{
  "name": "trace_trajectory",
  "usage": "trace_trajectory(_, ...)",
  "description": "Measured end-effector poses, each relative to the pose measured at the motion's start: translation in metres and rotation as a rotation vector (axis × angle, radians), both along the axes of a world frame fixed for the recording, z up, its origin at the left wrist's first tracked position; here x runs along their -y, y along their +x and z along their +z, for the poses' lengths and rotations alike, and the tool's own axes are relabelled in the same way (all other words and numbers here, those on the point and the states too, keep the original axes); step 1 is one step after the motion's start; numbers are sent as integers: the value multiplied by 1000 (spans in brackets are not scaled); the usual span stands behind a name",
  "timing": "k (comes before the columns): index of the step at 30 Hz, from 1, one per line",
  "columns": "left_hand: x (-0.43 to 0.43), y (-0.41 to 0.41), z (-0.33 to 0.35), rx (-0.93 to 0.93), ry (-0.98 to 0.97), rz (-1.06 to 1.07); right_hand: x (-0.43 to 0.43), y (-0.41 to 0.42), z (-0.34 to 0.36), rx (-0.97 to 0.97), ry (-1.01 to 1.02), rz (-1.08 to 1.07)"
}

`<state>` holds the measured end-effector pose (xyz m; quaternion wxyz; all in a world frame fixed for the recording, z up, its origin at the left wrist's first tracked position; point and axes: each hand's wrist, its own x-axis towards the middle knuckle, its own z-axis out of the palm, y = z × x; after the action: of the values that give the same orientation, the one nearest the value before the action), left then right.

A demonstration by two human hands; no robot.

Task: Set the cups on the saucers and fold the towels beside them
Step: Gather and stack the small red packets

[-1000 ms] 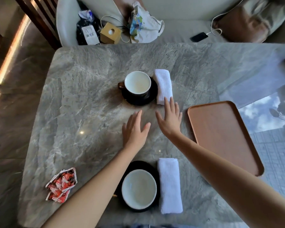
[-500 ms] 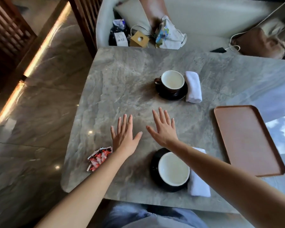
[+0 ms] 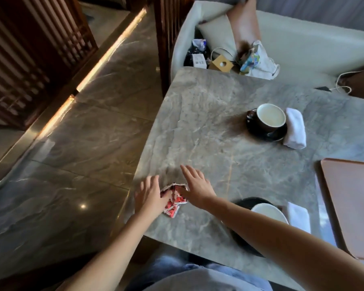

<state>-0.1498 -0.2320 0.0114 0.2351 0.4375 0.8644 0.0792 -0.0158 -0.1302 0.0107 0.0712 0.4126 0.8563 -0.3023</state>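
A dark cup with a white inside [image 3: 268, 117] stands on a black saucer [image 3: 267, 134] at the far side of the table, a folded white towel [image 3: 295, 129] lying just right of it. Near me a second white cup [image 3: 270, 214] sits on a black saucer [image 3: 243, 203], partly hidden by my right forearm, with a folded white towel [image 3: 298, 216] beside it. My left hand [image 3: 150, 196] and my right hand [image 3: 194, 186] both rest, fingers spread, on a pile of red and white sachets [image 3: 174, 201] near the table's left edge.
A brown tray [image 3: 353, 206] lies at the table's right. Behind the marble table [image 3: 208, 127] is a pale sofa [image 3: 303, 49] holding a bag, a small cardboard box, a cable and a person's leg. Stone floor and wooden screens lie to the left.
Both hands have moved left and toward me, from the bare table middle onto the sachets. The view has swung left, so the cups now sit at the right.
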Motion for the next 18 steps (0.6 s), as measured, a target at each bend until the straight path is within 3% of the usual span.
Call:
trace_trajectory(8, 11, 5, -9, 16, 80, -1, 13, -8, -10, 45, 150, 32)
trace_trajectory(18, 0, 5, -16, 26, 201, -25, 18, -1, -10, -74, -35, -16)
